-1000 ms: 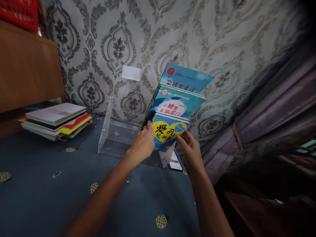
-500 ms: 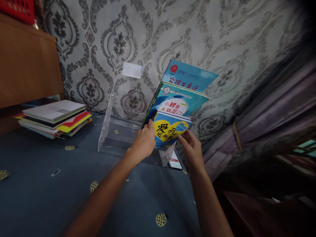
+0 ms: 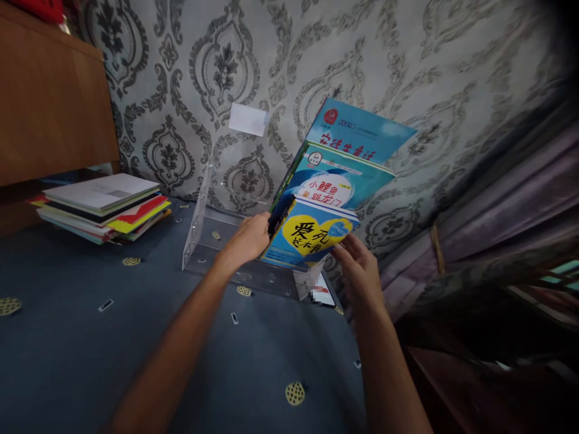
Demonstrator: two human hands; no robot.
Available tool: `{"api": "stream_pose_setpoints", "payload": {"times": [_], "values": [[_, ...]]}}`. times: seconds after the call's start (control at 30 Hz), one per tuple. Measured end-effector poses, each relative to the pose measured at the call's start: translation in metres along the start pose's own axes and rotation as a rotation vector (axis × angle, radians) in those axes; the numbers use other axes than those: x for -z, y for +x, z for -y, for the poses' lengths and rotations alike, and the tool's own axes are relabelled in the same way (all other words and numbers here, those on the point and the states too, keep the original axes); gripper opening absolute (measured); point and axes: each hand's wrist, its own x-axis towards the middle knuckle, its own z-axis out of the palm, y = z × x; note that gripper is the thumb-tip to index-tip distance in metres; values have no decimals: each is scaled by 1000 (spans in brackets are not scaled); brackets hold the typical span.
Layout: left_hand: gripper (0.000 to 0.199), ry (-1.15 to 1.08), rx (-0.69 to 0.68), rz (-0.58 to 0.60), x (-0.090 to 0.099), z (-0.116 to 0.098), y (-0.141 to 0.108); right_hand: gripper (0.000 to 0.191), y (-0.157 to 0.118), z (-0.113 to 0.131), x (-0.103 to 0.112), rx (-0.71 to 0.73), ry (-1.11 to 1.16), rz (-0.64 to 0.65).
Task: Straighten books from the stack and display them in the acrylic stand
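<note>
Three blue children's books lean to the right inside a clear acrylic rack (image 3: 199, 238) on the blue cloth. The front book (image 3: 312, 238) has a yellow heart on its cover. Behind it stands a middle book (image 3: 335, 181) with a fish picture, and a taller back book (image 3: 362, 129) rises above both. My left hand (image 3: 246, 241) grips the left edges of the books. My right hand (image 3: 357, 262) holds the lower right corner of the front book.
A stack of flat books (image 3: 102, 208) lies at the left beside a wooden cabinet (image 3: 49, 108). A phone (image 3: 323, 292) lies under the rack's right end. Patterned wallpaper is behind, with a white card (image 3: 247, 119) on it. A purple curtain (image 3: 488, 211) hangs at the right.
The books have tilted further to the right and risen a little. My left hand has slid up along their left edge; my right hand has followed to the right.
</note>
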Motion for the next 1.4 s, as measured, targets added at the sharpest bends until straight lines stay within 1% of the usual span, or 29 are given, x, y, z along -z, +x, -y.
{"api": "stream_pose_setpoints", "payload": {"times": [0.17,0.3,0.47,0.7,0.83,0.97,1.13,1.2,1.23,1.33,1.4], "values": [[34,-3,-7,28,-5,2,2,46,-2,6,-3,9,-2,19],[36,-27,-13,50,-11,5,4,43,-3,8,-4,24,-40,16],[32,0,-17,76,-16,3,5,41,-3,9,-7,15,-51,27],[35,14,-67,100,-18,0,4,36,-4,8,-10,-35,-39,-19],[37,42,-88,117,-19,0,4,36,-4,8,-9,-21,-59,-2],[41,32,-98,101,-20,-1,4,35,-5,9,-9,-16,-43,21],[40,39,-103,123,-20,-1,2,33,-4,5,-9,-35,-10,-9],[41,46,-84,90,-17,2,2,33,-2,1,-6,-26,-22,-63],[42,41,-69,52,-14,4,2,33,-1,-1,-4,-24,-34,-121],[41,-60,-40,-119,0,11,1,29,3,4,5,-17,-8,-381],[37,-196,-42,-255,14,13,-1,20,2,19,7,59,84,-527]]}}
